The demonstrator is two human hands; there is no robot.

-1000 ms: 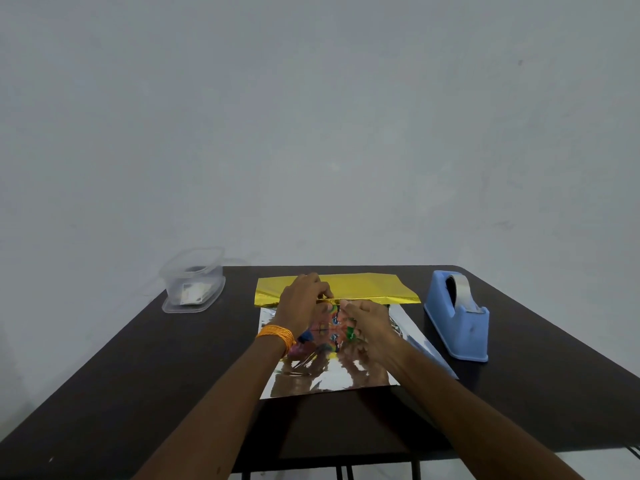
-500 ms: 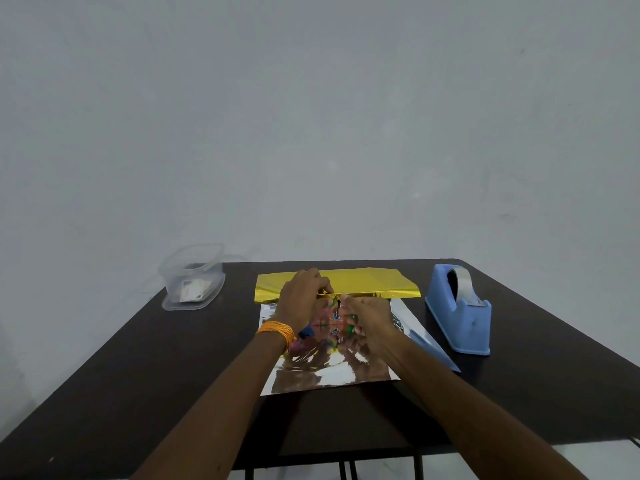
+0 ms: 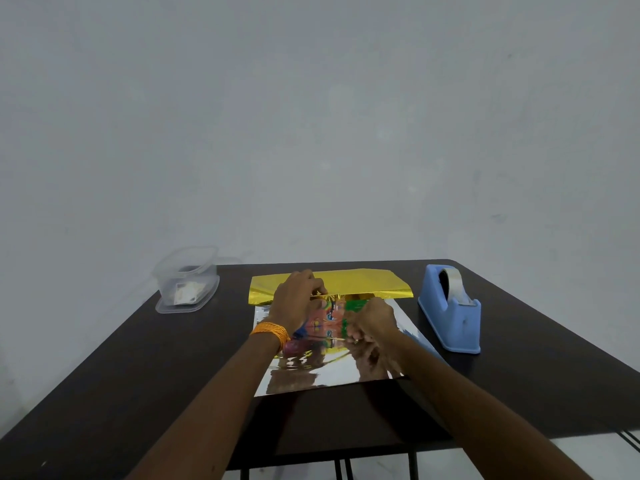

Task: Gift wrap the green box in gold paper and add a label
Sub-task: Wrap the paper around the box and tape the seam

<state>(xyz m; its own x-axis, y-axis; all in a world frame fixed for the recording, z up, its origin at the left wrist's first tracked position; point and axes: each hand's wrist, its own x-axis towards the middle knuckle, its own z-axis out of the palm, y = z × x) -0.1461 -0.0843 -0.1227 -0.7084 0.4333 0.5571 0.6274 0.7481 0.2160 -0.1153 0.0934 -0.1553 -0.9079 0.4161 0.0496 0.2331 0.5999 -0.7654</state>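
The green box [image 3: 332, 318], printed with colourful pictures, lies on the silver inner side of the gold paper [image 3: 367, 284] in the middle of the dark table. The paper's far part is folded over, gold side up, to the box's far edge. My left hand [image 3: 298, 303], an orange band on its wrist, pinches that folded gold edge over the box's far left. My right hand [image 3: 372, 320] has its fingers curled round the box's right end. Much of the box is hidden under both hands.
A blue tape dispenser [image 3: 453, 315] stands to the right of the paper. A clear plastic tub [image 3: 187, 282] holding small white labels sits at the back left. The dark table [image 3: 138, 368] has its front edge close to me, and a plain wall rises behind.
My right hand has slid a little toward me along the box's right end, baring its green far corner. My left hand stays on the gold edge. The camera has tipped slightly.
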